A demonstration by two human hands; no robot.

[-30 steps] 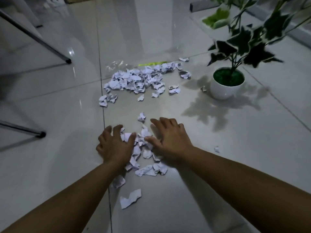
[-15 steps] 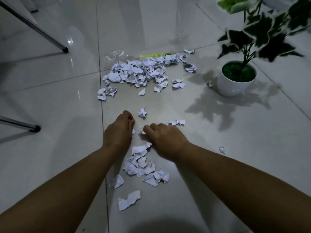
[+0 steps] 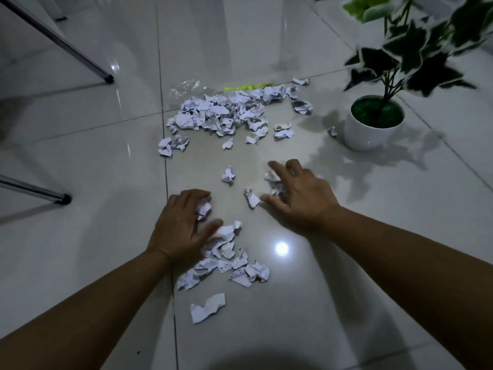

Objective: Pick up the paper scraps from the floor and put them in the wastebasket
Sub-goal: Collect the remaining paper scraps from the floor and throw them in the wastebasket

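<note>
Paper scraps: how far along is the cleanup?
Done: nothing visibly binned; no wastebasket in view. In hand: left hand grips a crumpled scrap; right hand reaches over loose scraps. Left: near pile, far pile by the potted plant, plus strays.

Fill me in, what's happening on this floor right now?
A person is gathering torn paper off the tiled floor. The left hand grips a crumpled scrap beside the near pile; the right hand claws at loose scraps. A bigger far pile lies untouched near the potted plant. No wastebasket is visible.
</note>
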